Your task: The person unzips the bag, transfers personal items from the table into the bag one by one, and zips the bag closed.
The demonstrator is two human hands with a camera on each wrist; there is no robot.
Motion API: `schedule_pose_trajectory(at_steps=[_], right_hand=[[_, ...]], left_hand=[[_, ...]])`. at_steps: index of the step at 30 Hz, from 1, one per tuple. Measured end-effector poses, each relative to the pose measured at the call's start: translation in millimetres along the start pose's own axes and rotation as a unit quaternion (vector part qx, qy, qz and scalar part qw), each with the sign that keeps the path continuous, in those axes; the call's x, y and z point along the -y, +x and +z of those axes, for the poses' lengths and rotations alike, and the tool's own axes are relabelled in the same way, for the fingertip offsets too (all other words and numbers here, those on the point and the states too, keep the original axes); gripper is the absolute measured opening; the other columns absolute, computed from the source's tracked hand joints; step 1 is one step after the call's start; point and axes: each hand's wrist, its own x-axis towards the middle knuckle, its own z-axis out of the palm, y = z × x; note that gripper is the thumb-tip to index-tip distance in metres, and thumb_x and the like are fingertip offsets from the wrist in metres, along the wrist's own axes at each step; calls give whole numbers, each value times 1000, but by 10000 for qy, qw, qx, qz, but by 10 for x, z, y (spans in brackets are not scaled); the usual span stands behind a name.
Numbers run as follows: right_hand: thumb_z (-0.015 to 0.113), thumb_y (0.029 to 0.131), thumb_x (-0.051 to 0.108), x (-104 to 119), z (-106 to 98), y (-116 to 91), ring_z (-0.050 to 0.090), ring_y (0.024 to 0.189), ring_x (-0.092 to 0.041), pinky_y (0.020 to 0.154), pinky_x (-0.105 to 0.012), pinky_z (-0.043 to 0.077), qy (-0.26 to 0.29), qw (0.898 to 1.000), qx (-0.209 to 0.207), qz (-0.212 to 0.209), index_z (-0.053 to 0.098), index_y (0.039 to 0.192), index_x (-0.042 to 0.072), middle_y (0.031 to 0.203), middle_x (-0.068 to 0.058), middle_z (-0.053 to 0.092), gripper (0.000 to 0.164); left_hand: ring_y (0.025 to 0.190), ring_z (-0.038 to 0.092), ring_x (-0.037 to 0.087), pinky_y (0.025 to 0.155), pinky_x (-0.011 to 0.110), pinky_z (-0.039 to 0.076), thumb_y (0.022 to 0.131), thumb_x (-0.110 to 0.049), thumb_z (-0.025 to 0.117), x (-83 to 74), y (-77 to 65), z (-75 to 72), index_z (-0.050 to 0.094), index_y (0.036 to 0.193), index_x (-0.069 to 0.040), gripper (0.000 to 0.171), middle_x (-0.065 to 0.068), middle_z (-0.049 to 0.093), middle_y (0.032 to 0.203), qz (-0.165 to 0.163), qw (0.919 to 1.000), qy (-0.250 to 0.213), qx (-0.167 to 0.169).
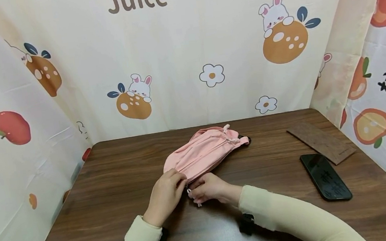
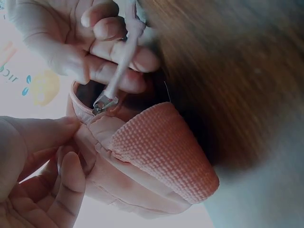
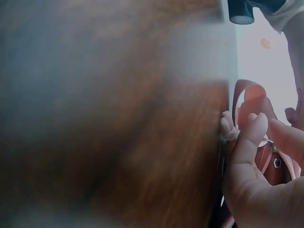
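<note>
A pink fabric bag (image 1: 200, 151) with corded zipper pulls lies slantwise on the table. At its near end, my left hand (image 1: 165, 192) pinches the fabric beside the zipper; the thumb and fingertips show there in the left wrist view. The metal zipper slider (image 2: 103, 102) sits at the edge of a dark opening in the bag. From it runs a pale knotted pull cord (image 2: 124, 61), which my right hand (image 1: 210, 187) holds in its fingers. The cord's knotted end (image 3: 229, 127) sticks out past the right hand in the right wrist view.
A black phone (image 1: 325, 176) lies on the right of the brown wooden table (image 1: 119, 165). Behind it is a flat brown board (image 1: 320, 141), partly under the phone's top corner. A printed curtain (image 1: 176, 42) stands around the back and sides.
</note>
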Motion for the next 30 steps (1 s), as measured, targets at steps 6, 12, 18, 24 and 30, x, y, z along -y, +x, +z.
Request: schedule_pose_trajectory(at_steps=[6,12,18,24,30], right_hand=[[69,80,-5,33,0,-29,57,51,-6,51,-20,49,-715,9971,-156,-216,68,96,-14,63,-1,63,19],[68,80,-3,87,-73,-79,57,51,-5,52,-19,46,-1162,9913,-79,-615,71,92,-14,72,-16,72,17],[66,83,1,115,-182,-103,59,52,-7,54,-22,49,-1900,9771,-46,-957,73,87,-8,74,-16,73,13],[67,84,6,164,-305,-138,64,57,-13,55,-21,48,-2913,9478,-19,-1294,75,83,1,71,-11,73,10],[70,85,13,214,-421,-161,53,58,2,61,-17,42,-3758,9079,-147,-1853,75,79,11,66,0,70,8]], left_hand=[[75,62,14,70,31,52,79,-7,78,6,1,-3,71,81,-13,10,-4,64,80,23,10000,-12,10],[76,63,14,71,31,53,79,-6,77,13,2,-9,71,82,-13,9,-3,64,81,13,10000,-22,71],[75,62,14,70,31,52,80,-7,77,22,0,-12,71,81,-13,9,-3,63,80,43,9999,-24,102],[74,61,14,70,31,52,78,-6,79,26,-10,-11,70,80,-13,11,-4,62,79,49,10000,-29,65],[75,62,14,72,32,52,78,-5,79,21,-19,-4,70,82,-11,11,-2,63,80,70,9998,-1,162]])
